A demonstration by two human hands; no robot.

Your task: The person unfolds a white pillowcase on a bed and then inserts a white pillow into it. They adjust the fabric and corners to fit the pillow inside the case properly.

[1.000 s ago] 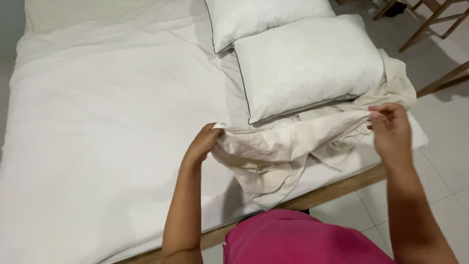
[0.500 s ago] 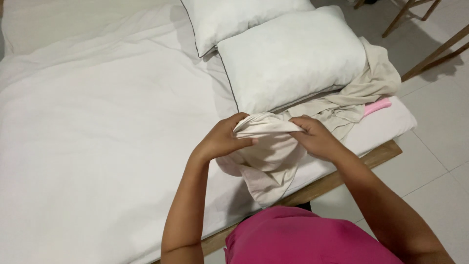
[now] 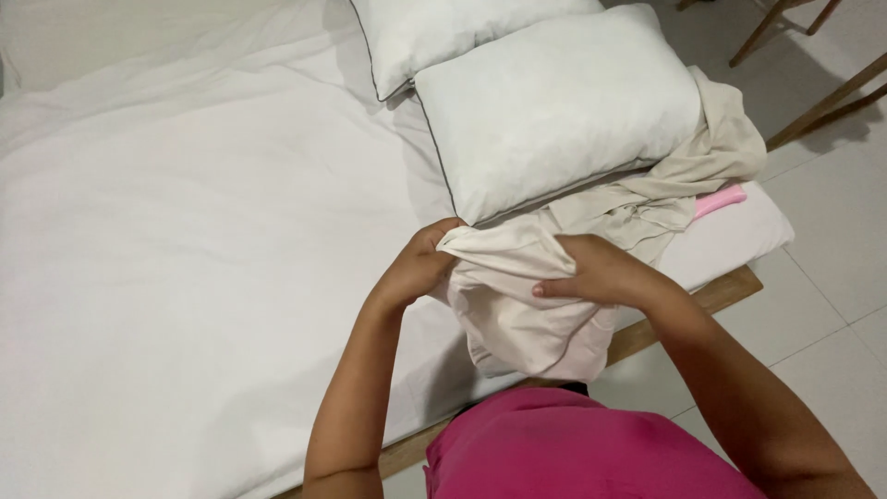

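A cream-coloured cloth (image 3: 517,305) hangs bunched between both hands above the near edge of the bed. My left hand (image 3: 418,268) grips its upper left corner. My right hand (image 3: 596,271) lies over the top of the bundle and pinches the fabric. More of the same cream cloth (image 3: 684,180) trails to the right, under and around the nearer white pillow (image 3: 554,102). A second white pillow (image 3: 443,32) lies behind it.
The bed has a white sheet (image 3: 185,240) and a wooden frame edge (image 3: 711,296) along the near side. A small pink item (image 3: 721,199) peeks out beside the cream cloth. Wooden chair legs (image 3: 813,102) stand on the tiled floor at the right.
My hands came together from wide apart, gathering the cream cloth into a bundle. The bundle now hangs lower and fuller between them.
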